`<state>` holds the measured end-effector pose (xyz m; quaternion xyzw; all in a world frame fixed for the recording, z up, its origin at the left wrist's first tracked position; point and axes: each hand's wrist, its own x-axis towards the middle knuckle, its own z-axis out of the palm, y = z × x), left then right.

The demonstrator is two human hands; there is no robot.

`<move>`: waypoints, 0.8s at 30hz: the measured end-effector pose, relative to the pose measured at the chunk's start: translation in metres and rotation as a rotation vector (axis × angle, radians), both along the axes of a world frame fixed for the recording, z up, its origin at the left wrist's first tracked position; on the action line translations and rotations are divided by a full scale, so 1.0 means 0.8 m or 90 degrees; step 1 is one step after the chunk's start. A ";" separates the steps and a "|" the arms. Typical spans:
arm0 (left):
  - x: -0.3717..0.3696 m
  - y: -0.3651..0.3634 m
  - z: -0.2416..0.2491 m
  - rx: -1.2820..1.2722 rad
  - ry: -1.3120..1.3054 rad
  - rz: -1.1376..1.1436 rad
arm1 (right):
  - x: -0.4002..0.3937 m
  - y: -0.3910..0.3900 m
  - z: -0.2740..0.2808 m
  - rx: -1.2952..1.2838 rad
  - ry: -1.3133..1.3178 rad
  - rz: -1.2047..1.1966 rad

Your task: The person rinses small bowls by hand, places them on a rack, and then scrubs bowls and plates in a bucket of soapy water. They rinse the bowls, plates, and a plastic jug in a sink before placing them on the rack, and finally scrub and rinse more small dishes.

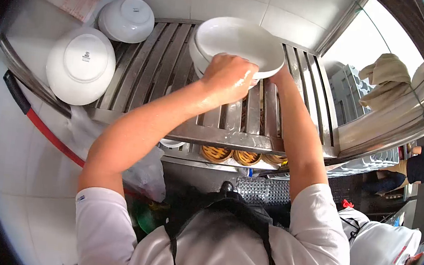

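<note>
Over the slatted metal shelf (178,57) I hold a large white bowl (236,40), tilted so that its inside faces me. A second rim shows along its left side, like another bowl nested with it. My left hand (231,77) is wet and closed over the near rim, fingers curled. At the right side, my right hand (280,77) grips the bowl from below, its fingers mostly hidden behind it. Two more white bowls lie upside down on the shelf's left end, a nearer bowl (80,68) and a farther bowl (128,19).
Bamboo steamer baskets (216,154) sit on the level below. To the right are a grey plastic rack (348,92) and a beige cloth (388,78). A red pole (51,135) and a clear plastic bag (149,175) are at left. Another person (379,251) is close by at lower right.
</note>
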<state>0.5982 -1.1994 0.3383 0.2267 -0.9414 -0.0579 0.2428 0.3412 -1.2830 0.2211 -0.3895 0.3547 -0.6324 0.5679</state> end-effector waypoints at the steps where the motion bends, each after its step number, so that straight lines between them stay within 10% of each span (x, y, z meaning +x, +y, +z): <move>1: -0.002 0.001 0.002 -0.013 0.020 -0.007 | -0.006 0.003 0.000 0.003 0.019 -0.023; 6: -0.010 -0.002 0.021 0.076 0.214 0.002 | 0.010 0.044 0.024 0.129 0.204 -0.293; 11: 0.018 -0.041 0.066 0.039 0.414 0.079 | 0.096 0.133 0.086 -0.169 0.455 -0.543; 17: 0.110 -0.162 0.094 0.001 0.598 0.143 | 0.198 0.152 0.099 -0.389 0.969 -0.273; 24: 0.195 -0.268 0.011 0.425 0.966 0.242 | 0.205 0.147 0.092 -0.357 0.960 -0.289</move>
